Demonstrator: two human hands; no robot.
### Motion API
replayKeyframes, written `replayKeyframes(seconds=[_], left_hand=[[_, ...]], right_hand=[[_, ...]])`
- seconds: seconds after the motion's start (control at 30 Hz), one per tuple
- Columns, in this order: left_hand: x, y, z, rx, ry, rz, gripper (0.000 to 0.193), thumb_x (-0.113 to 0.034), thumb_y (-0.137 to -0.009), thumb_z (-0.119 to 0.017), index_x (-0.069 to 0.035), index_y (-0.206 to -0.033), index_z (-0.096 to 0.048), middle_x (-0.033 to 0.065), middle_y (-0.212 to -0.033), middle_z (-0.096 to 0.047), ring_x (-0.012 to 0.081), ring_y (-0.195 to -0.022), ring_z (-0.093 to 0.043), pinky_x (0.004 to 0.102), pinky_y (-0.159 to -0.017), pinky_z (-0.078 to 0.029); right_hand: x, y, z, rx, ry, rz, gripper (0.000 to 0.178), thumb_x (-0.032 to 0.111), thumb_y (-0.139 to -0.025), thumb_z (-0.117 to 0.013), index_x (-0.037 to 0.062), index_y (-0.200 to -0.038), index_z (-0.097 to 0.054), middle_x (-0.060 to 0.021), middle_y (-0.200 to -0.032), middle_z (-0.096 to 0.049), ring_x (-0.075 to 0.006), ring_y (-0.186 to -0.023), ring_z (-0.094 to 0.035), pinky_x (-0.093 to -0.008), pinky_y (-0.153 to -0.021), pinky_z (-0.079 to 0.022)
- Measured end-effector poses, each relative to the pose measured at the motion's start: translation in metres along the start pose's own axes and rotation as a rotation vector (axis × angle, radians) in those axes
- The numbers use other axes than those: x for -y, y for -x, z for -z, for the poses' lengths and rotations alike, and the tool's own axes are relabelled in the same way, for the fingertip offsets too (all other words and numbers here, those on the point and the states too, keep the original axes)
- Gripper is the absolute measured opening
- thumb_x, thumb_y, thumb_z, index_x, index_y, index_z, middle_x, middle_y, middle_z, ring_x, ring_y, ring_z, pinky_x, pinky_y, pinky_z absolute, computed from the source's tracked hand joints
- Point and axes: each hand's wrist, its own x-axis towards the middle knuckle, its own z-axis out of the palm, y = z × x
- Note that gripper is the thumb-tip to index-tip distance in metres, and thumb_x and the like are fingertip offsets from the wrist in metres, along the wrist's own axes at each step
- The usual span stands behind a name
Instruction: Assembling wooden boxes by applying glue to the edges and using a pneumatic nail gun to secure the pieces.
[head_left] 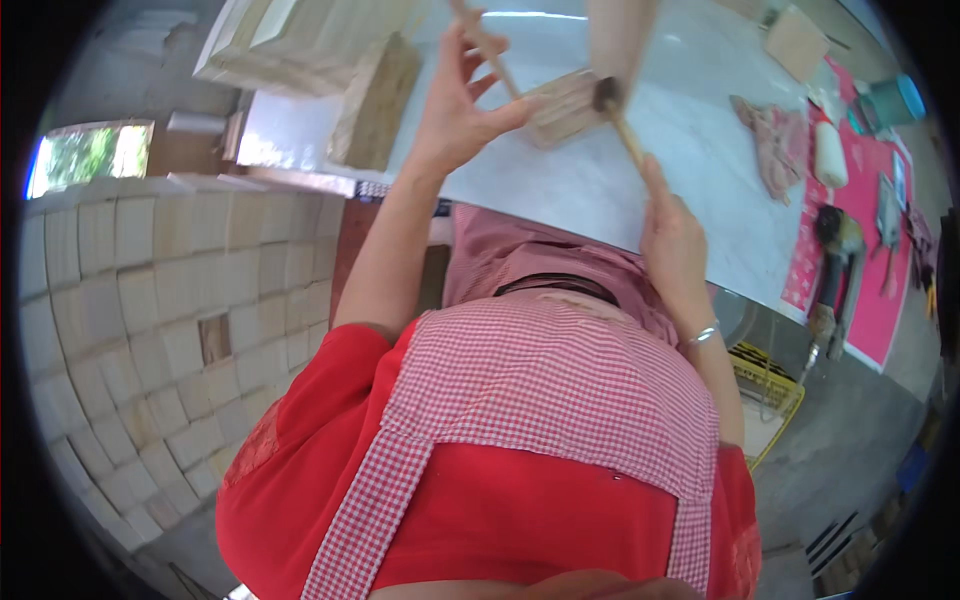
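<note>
My left hand (460, 115) is closed round a thin wooden board (490, 50), seen nearly edge-on and slanting up to the top of the view. Its thumb reaches to a pale wooden block (563, 108) with visible grain, over the white tabletop (560, 185). In my right hand (674, 235) is a small brush (628, 138) with a light wooden handle. The brush's dark head meets or overlaps the block's right end; whether it touches cannot be made out. Just beyond the brush stands a blurred, pale wood-coloured piece (620, 40).
Stacked boards (300, 45) and a thick wood piece (375, 105) sit at the table's left. Many wood blocks are piled (180, 260) at my left. At right lie a crumpled cloth (775, 145), white bottle (828, 155), teal cup (890, 103) and dark-bristled brush (835, 235).
</note>
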Motion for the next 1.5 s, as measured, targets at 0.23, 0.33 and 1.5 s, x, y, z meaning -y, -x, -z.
replayKeyframes(seconds=[0.23, 0.33, 1.5], left_hand=[[-0.003, -0.005, 0.015, -0.014, 0.017, 0.062, 0.088, -0.002, -0.077, -0.077, -0.003, -0.149, -0.027, 0.0134, -0.130, -0.054, 0.0246, -0.124, -0.053, 0.0376, -0.101, -0.047], [-0.013, -0.022, 0.028, 0.021, -0.028, 0.021, 0.076, 0.000, -0.082, -0.070, -0.002, -0.147, -0.031, 0.0126, -0.133, -0.053, 0.0236, -0.127, -0.050, 0.0363, -0.104, -0.044], [0.015, 0.056, -0.041, 0.294, -0.834, -0.379, 0.029, -0.031, -0.081, -0.073, -0.012, -0.102, -0.065, 0.0025, -0.091, -0.064, 0.0225, -0.091, -0.062, 0.0402, -0.092, -0.045]], right_hand=[[-0.013, 0.029, 0.033, -0.324, -0.275, 0.071, 0.046, 0.010, -0.092, -0.058, 0.0062, -0.137, -0.050, -0.0167, -0.082, -0.065, -0.0355, -0.067, -0.065, -0.0469, -0.060, -0.051], [-0.062, 0.056, 0.073, -0.564, -0.029, -0.295, 0.035, 0.014, -0.095, -0.057, 0.0028, -0.129, -0.056, -0.0171, -0.088, -0.067, -0.0348, -0.073, -0.067, -0.0443, -0.063, -0.051], [-0.324, -0.142, 0.123, -0.501, 0.149, -0.463, 0.083, 0.059, -0.071, -0.078, -0.0097, -0.114, -0.064, -0.0254, -0.097, -0.071, -0.0346, -0.085, -0.069, -0.0433, -0.083, -0.053]])
